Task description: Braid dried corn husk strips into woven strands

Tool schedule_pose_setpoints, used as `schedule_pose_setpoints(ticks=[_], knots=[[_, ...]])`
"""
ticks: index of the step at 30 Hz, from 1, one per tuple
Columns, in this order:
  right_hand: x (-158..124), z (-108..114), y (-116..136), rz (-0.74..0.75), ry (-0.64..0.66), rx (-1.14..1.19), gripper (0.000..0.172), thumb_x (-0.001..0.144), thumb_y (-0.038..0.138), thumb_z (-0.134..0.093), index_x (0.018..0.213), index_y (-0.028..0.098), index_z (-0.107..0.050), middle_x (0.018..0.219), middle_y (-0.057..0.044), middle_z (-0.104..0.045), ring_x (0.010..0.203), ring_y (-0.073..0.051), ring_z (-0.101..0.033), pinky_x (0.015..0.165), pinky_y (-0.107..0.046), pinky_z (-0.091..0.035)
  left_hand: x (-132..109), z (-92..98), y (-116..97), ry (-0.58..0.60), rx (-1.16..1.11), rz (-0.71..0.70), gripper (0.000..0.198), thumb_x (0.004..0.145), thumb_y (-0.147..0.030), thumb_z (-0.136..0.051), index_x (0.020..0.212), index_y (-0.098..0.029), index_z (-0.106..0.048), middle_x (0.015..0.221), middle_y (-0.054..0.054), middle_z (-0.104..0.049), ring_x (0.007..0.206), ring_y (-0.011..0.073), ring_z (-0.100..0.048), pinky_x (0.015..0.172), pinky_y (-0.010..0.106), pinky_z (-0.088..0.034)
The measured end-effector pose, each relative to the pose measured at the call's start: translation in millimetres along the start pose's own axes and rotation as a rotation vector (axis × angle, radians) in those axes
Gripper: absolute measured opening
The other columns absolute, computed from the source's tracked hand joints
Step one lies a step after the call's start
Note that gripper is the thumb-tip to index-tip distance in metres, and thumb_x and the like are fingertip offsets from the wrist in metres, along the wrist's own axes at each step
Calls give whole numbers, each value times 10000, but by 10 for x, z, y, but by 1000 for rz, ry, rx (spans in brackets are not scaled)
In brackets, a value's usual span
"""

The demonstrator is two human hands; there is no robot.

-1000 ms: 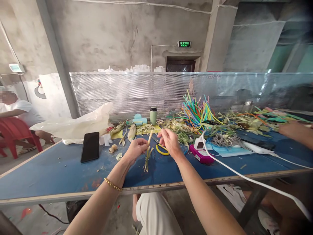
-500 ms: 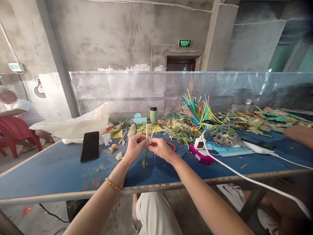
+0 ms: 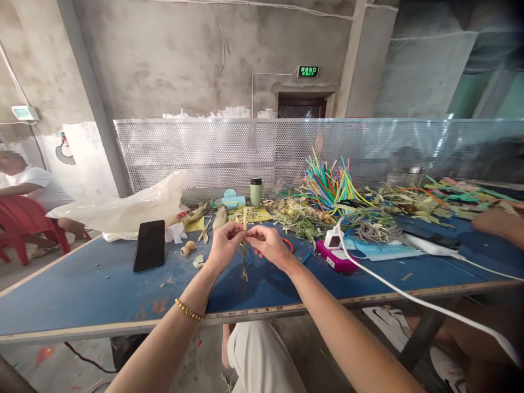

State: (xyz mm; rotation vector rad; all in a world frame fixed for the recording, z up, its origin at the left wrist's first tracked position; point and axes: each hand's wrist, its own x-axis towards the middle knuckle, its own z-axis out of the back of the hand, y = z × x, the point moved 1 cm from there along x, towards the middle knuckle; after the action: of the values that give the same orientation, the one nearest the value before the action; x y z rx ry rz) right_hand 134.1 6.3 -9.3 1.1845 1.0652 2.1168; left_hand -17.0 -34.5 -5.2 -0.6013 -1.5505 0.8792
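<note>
at the centre of the frame, what does the left hand hold?

a thin stalk bundle, pinched narrowly between thumb and finger, upright, its pale tip above the fingers and its frayed end below.

and the right hand?

its fingertips are drawn together at the stalk bundle, from the right; whether they grip it, i cannot tell.

what lies left of centre?

a black phone, on the blue table.

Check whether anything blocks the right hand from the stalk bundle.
Nothing visible does: the right hand has its fingertips at the stalk bundle, opposite the left hand, which pinches it.
</note>
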Motion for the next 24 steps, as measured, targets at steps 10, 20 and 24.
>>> schedule_pose_setpoints(ticks=[10, 20, 24], knots=[[-23, -60, 23, -69, 8, 236, 186, 760, 325, -696, 784, 159, -615, 545, 49, -557, 418, -84, -488, 383, -198, -385, -28, -17, -22, 44, -36, 49, 230, 698, -333, -745, 794, -132, -689, 696, 16, -651, 621, 114, -543, 594, 233, -409], [4, 56, 90, -25, -114, 296, 170, 785, 300, -647, 736, 191, -526, 473, 66, -545, 352, -78, -454, 388, -199, -346, -30, 37, 27, 28, -48, 359, 496, 711, -625, -692, 658, -135, -642, 573, 36, -595, 466, 104, -492, 446, 239, -319], [23, 67, 76, 28, -187, 235, 162, 786, 296, -639, 755, 192, -519, 460, 69, -533, 351, -81, -452, 386, -200, -351, -64, 9, 7, 234, -108, 425, 448, 652, -558, -780, 690, -121, -684, 658, 78, -663, 540, 128, -557, 497, 246, -361]])
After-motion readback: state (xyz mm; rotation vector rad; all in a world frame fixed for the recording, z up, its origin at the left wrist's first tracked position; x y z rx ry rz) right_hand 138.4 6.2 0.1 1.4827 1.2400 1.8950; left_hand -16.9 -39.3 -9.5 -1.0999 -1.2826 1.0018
